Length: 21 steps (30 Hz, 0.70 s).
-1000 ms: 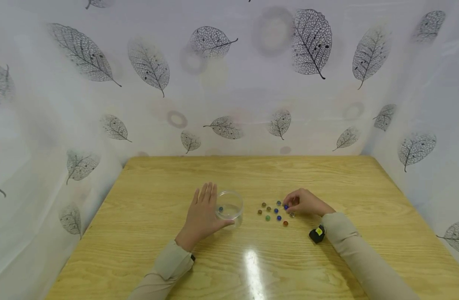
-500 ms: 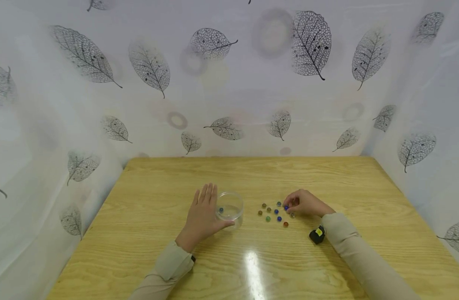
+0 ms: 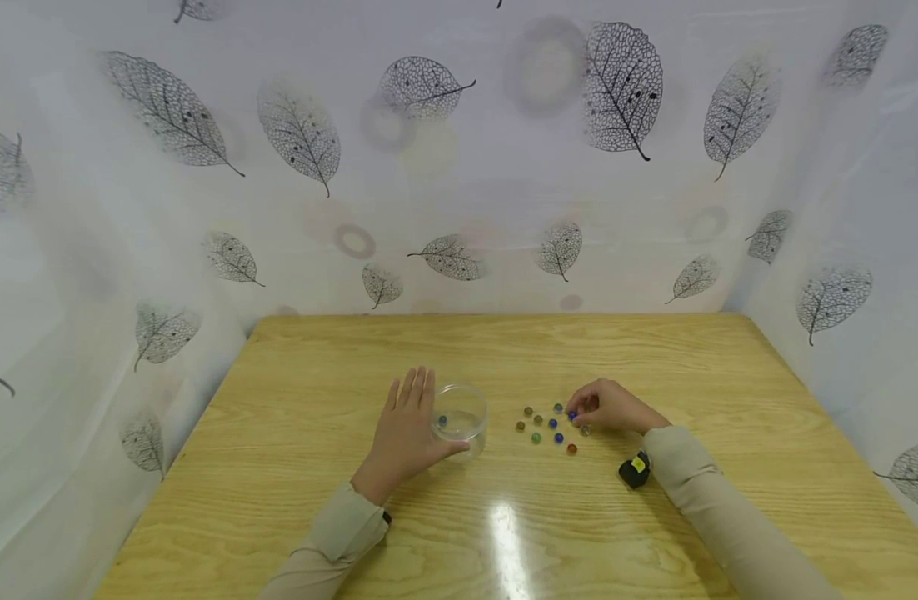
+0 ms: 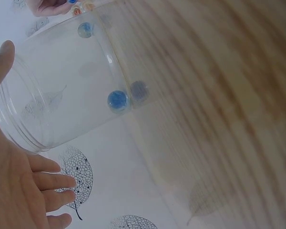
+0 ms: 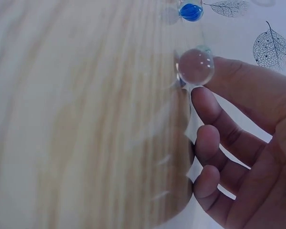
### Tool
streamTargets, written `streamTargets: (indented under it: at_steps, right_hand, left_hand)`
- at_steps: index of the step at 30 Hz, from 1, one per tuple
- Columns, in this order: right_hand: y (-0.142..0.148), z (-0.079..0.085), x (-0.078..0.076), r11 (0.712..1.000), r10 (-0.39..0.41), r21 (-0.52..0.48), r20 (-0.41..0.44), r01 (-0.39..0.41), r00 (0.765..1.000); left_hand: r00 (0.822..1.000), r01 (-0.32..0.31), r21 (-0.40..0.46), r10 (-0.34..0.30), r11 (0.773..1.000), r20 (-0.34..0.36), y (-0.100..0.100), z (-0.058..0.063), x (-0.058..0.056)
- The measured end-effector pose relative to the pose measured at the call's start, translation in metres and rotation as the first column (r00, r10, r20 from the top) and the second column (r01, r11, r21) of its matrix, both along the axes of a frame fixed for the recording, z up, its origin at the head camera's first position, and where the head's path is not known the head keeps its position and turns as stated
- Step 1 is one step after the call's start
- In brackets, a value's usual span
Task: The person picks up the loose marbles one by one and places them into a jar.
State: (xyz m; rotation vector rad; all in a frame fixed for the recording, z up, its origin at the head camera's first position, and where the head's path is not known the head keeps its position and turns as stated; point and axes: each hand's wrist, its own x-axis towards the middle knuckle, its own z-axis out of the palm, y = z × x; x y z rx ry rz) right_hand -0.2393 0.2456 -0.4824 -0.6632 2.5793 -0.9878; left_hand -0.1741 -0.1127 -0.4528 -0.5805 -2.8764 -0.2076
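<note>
- Across the back and both sides: white sheeting (image 3: 474, 167), printed with dark, lacy leaf skeletons, hangs beyond the surface's left, far and right edges. The surface (image 3: 339, 350) is yellowish, wood-grained and glossy enough to mirror a bright streak of light.
- Left of the surface's middle: the left hand (image 3: 406, 429), in a beige sleeve (image 3: 316, 550), stands beside a jar (image 3: 466, 412), fingers straight and thumb spread wide along the jar's near side. It grips nothing; it seems to steady the jar.
- The jar is clear, smooth and cylindrical, upright and lidless, with a ridged rim. One bluish marble (image 3: 442, 420) lies on its floor. Judging by this, the filling has barely begun: one marble inside, ten outside.
- Just right of the middle, well apart from the right edge: nine marbles lie loose in a scattered cluster, all round, glassy and shiny. They are three brownish marbles (image 3: 537, 420), a green marble (image 3: 536, 437), two deep-blue marbles (image 3: 559, 437), a grey-blue marble (image 3: 558, 408), a red-brown marble (image 3: 572, 448) and a clear marble (image 3: 585, 431).
- At the cluster's right side: the tenth, a vivid blue marble (image 3: 572, 415), sits between thumb and fingertips of the right hand (image 3: 609, 406). The grip is narrow, apparently a pinch, low by the surface; in the right wrist view the clear marble hides the fingertips.
- Below the right cuff: a small black block (image 3: 634, 470) with a yellow label.
</note>
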Motion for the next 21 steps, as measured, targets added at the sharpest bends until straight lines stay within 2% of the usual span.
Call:
streamTargets:
  at_steps: [7,15,21]
  right_hand:
    - [0.0,0.0,0.001,1.0,0.006,-0.003,-0.003,-0.006,1.0]
    - [-0.002,0.006,0.004,0.999,-0.025,0.02,-0.008,0.025,1.0]
    - [0.001,0.013,0.005,0.998,-0.036,0.051,-0.058,0.039,0.998]
  left_hand:
    - [1.0,0.004,0.002,-0.004,1.0,-0.023,0.0,-0.002,-0.001]
    - [1.0,0.004,0.004,-0.004,1.0,-0.011,0.0,-0.003,-0.001]
    - [1.0,0.002,0.007,-0.002,1.0,0.0,0.0,-0.001,0.0]
